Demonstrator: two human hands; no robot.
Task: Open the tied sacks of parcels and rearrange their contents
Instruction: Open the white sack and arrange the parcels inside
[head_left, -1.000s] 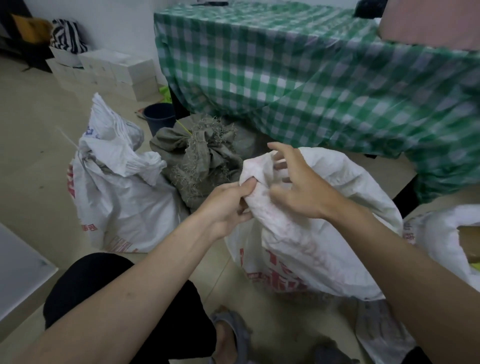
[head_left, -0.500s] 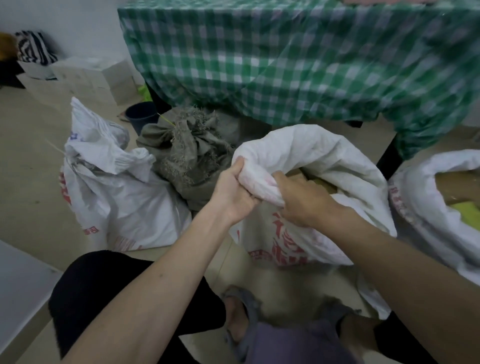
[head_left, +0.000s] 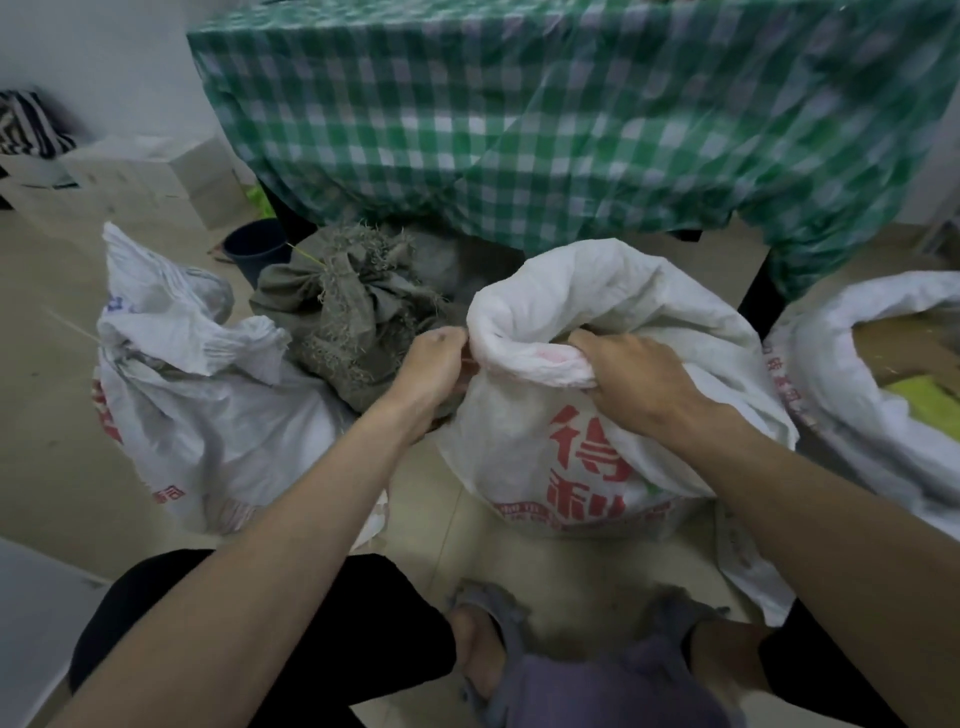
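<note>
Both hands are closed on the rolled rim of the white woven sack (head_left: 561, 441) that stands on the floor directly in front of the person, its mouth open between them. The left hand (head_left: 434, 371) pinches the rim at the sack's left edge, fingers curled round the fabric, and the right hand (head_left: 631, 379) grips a thick fold of the turned-down rim on the near side, knuckles up, thumb tucked under the roll. The two hands are apart, with a short stretch of rim running between them. Red printed characters show on the sack's front, below the right hand. Just beyond the left hand sits a grey-green frayed cloth sack (head_left: 353, 322), its neck bunched and knotted. Farther to the left of that hand stands a second white sack (head_left: 208, 395), crumpled at the top, which looks gathered shut. To the right of the right hand lies another white sack (head_left: 872, 395) with its mouth open, brown and yellow-green contents showing inside. Beyond both hands a green checked tablecloth (head_left: 545, 119) hangs over a table, and a dark bucket (head_left: 257, 249) stands on the floor past the cloth sack.
</note>
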